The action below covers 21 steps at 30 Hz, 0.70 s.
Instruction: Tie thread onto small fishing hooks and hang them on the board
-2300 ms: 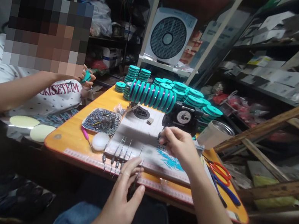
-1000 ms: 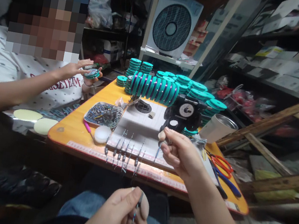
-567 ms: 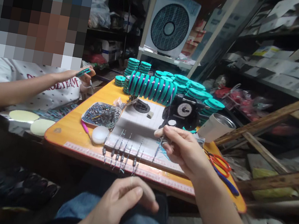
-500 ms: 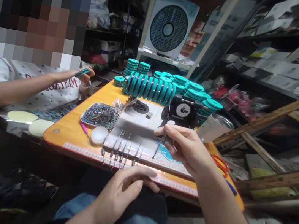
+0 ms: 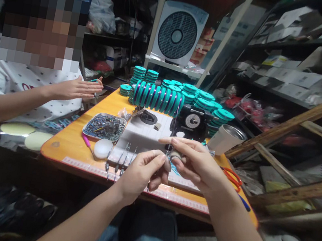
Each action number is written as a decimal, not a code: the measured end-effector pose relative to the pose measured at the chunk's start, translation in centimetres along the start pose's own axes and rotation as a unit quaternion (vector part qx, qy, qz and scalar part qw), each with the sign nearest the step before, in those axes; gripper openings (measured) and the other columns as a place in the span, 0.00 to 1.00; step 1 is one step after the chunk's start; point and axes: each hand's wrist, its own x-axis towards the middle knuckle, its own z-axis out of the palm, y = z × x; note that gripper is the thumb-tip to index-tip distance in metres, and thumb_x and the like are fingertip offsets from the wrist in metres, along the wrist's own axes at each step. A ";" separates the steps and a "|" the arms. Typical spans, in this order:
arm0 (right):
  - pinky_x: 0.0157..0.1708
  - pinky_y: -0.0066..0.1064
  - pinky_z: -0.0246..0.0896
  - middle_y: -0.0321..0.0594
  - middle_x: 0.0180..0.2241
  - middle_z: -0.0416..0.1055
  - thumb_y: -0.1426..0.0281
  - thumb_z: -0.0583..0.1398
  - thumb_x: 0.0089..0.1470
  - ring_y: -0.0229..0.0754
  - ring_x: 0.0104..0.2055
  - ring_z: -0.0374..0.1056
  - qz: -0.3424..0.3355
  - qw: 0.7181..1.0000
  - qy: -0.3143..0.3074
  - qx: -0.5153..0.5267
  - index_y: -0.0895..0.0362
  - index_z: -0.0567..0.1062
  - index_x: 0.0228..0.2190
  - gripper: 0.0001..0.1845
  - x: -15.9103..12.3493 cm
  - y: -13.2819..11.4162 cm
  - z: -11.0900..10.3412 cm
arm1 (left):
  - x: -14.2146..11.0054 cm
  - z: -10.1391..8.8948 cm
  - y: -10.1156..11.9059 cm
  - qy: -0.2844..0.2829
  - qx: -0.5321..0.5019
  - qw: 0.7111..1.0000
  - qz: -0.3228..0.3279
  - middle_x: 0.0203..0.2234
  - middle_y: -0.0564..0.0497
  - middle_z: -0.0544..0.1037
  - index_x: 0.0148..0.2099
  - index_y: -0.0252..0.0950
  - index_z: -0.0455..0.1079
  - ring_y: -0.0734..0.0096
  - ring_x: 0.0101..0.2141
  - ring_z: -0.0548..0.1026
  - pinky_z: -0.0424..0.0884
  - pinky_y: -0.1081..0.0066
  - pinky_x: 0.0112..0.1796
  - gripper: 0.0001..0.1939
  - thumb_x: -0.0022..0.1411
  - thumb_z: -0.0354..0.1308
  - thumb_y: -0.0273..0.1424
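My left hand [image 5: 148, 172] is raised over the front edge of the table, thumb and forefinger pinched together; what they hold is too small to make out. Close beside it, my right hand [image 5: 194, 161] has its fingers bent together, with the forefinger stretched toward the left. A thin line [image 5: 174, 125] runs down to my right fingers from a row of teal spools [image 5: 157, 97] wound with purple line. This row sits on a black winding device with a round dial [image 5: 192, 120]. Several thin striped stems with dark weights [image 5: 117, 167] lie at the front, partly behind my left hand.
A dish of small metal pieces [image 5: 104, 126], a round white container [image 5: 102, 149] and a pink-handled tool [image 5: 86, 140] lie left. Stacked teal spools [image 5: 204, 103] stand behind. A cup [image 5: 226, 140] and orange-handled tool [image 5: 233, 179] lie right. Another person [image 5: 30, 85] sits left.
My left hand has risen from the table's front edge to beside my right hand, its fingers now pinched. The right hand has dropped slightly. The other person's hand has turned and opened flatter.
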 end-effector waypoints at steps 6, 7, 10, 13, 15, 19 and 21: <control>0.05 0.14 0.39 0.32 0.15 0.66 0.61 0.49 0.61 0.26 0.07 0.50 0.080 0.968 0.017 0.239 0.57 0.63 0.24 0.17 1.3 0.8 1.5 | 0.1 0.3 -1.2 0.094 -0.032 0.995 0.021 0.13 0.57 0.65 0.24 0.33 0.62 0.85 0.16 0.57 0.48 0.82 0.18 0.17 0.60 0.56 0.37; 0.04 0.15 0.39 0.31 0.14 0.64 0.61 0.47 0.62 0.26 0.06 0.50 0.089 0.964 0.026 0.250 0.56 0.61 0.22 0.19 1.5 0.8 1.8 | 0.1 0.4 -1.2 0.104 -0.037 0.994 0.022 0.13 0.57 0.65 0.23 0.33 0.61 0.85 0.15 0.57 0.48 0.82 0.18 0.17 0.60 0.56 0.37; 0.03 0.15 0.39 0.30 0.12 0.62 0.61 0.48 0.62 0.28 0.05 0.51 0.082 0.959 0.038 0.269 0.56 0.58 0.20 0.20 1.9 1.1 2.3 | -0.2 0.6 -1.3 0.118 -0.056 0.991 0.016 0.12 0.58 0.65 0.24 0.33 0.61 0.87 0.13 0.53 0.46 0.82 0.16 0.16 0.61 0.55 0.37; 0.02 0.15 0.39 0.29 0.12 0.61 0.61 0.48 0.62 0.28 0.05 0.51 0.066 0.959 0.046 0.273 0.55 0.56 0.19 0.21 2.0 1.2 2.4 | -0.8 0.7 -1.6 0.115 -0.067 0.991 0.002 0.11 0.57 0.66 0.24 0.33 0.62 0.88 0.10 0.52 0.42 0.82 0.14 0.16 0.60 0.55 0.38; 0.03 0.15 0.39 0.29 0.12 0.61 0.62 0.48 0.62 0.27 0.05 0.50 0.062 0.959 0.056 0.270 0.55 0.55 0.19 0.21 2.0 1.1 2.2 | -1.4 0.7 -1.9 0.108 -0.075 0.991 -0.013 0.11 0.56 0.67 0.24 0.32 0.63 0.89 0.08 0.52 0.41 0.82 0.12 0.17 0.60 0.55 0.38; 0.03 0.14 0.39 0.29 0.12 0.62 0.61 0.49 0.62 0.27 0.05 0.50 0.061 0.967 0.046 0.242 0.56 0.57 0.20 0.20 1.7 1.1 1.7 | -2.7 0.9 -2.1 0.089 -0.102 0.990 -0.042 0.16 0.54 0.73 0.27 0.31 0.64 0.90 0.08 0.57 0.42 0.84 0.11 0.17 0.62 0.53 0.39; 0.03 0.14 0.40 0.30 0.13 0.62 0.61 0.50 0.61 0.26 0.06 0.50 0.060 0.970 0.041 0.233 0.56 0.58 0.21 0.19 1.7 1.2 1.4 | -3.1 0.9 -2.0 0.077 -0.117 0.988 -0.061 0.19 0.52 0.74 0.28 0.31 0.64 0.90 0.07 0.58 0.42 0.85 0.11 0.17 0.64 0.51 0.38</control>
